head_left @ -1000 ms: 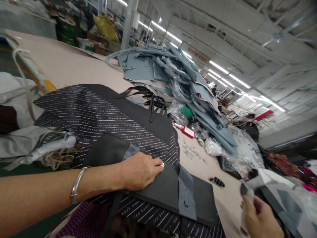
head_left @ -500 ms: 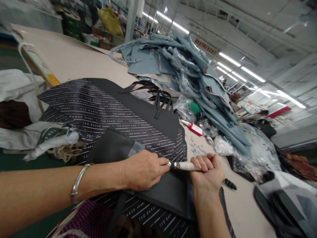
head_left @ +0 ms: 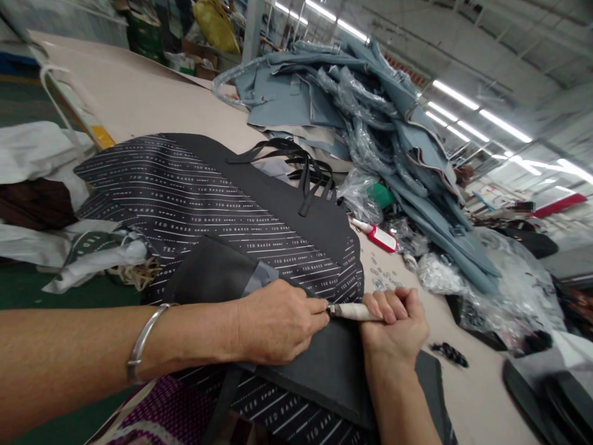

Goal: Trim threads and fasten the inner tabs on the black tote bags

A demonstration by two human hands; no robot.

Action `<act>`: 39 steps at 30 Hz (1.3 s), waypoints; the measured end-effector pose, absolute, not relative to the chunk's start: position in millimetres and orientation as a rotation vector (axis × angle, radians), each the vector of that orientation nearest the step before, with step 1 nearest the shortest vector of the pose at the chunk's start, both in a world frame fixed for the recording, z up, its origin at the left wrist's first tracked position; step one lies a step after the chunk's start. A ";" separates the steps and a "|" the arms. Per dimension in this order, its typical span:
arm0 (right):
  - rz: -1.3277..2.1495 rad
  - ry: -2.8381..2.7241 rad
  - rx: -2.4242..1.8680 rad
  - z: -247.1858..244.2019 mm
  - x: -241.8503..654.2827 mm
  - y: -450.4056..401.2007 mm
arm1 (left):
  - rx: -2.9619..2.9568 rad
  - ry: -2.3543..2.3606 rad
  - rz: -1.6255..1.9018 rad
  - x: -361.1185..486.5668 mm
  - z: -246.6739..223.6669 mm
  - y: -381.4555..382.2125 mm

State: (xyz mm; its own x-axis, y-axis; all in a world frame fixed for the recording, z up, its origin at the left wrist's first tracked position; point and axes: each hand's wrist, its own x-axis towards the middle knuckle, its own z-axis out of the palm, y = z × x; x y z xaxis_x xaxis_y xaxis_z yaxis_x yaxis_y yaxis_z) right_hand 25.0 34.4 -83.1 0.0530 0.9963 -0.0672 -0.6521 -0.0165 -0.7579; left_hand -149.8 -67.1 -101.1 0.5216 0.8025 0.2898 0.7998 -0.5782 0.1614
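Observation:
My right hand is wrapped round the white-wrapped handle of a tool, whose dark metal tip points left. My left hand, with a silver bangle on its wrist, is closed in a pinch at that tip; a small metal piece shows at its fingertips, too small to name. Both hands are over a dark grey panel. Beneath and behind lies black fabric printed with white lines and lettering. Black straps lie at its far edge.
Blue-grey bags with plastic wrapping are heaped at the back of the table. A red-and-white bottle and small metal rings lie beyond my right hand. White cloth hangs at the left; black items sit lower right.
The tool's tip has come closer to my left fingertips, and its dark end shows less. The view has shifted slightly, with both hands a little further right in it.

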 end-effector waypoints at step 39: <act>1.077 -1.958 -0.745 -47.0 -49.6 13.1 | 2.702 1.550 0.616 -149.0 -104.2 -69.7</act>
State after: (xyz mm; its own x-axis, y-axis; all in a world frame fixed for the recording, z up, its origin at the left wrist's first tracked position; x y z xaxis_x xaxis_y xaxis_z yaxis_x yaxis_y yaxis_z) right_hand -49.6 13.1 -47.0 -0.5358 0.7723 0.3414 0.1249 0.4724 -0.8725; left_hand -149.0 -69.7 -104.2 0.4483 0.8241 0.3463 0.8370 -0.5230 0.1611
